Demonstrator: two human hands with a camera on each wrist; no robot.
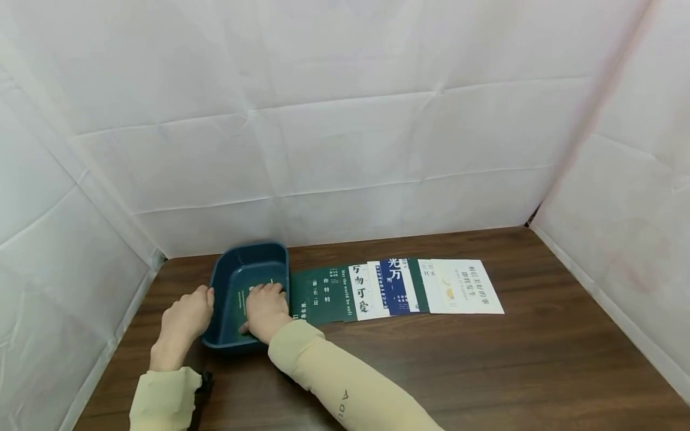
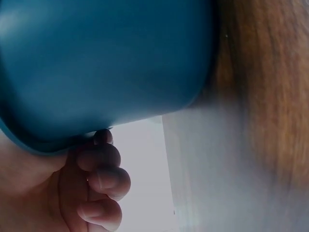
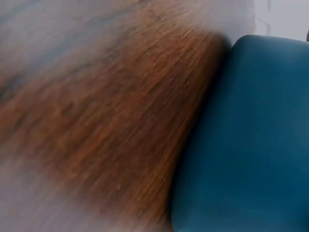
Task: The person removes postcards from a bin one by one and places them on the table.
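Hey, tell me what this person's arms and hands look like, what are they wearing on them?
Both hands are bare, with no gloves or rings visible. The left hand and right hand come out of long, pale beige sleeves. The right sleeve carries small dark lettering near the forearm, too small to read fully. At the cuff of the left sleeve sits a black strap or mount.

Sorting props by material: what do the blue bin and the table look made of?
The blue bin looks like moulded plastic: uniform colour, rounded corners, soft sheen. The table looks like dark wood or wood-look laminate: streaked brown grain shows, though which one cannot be told.
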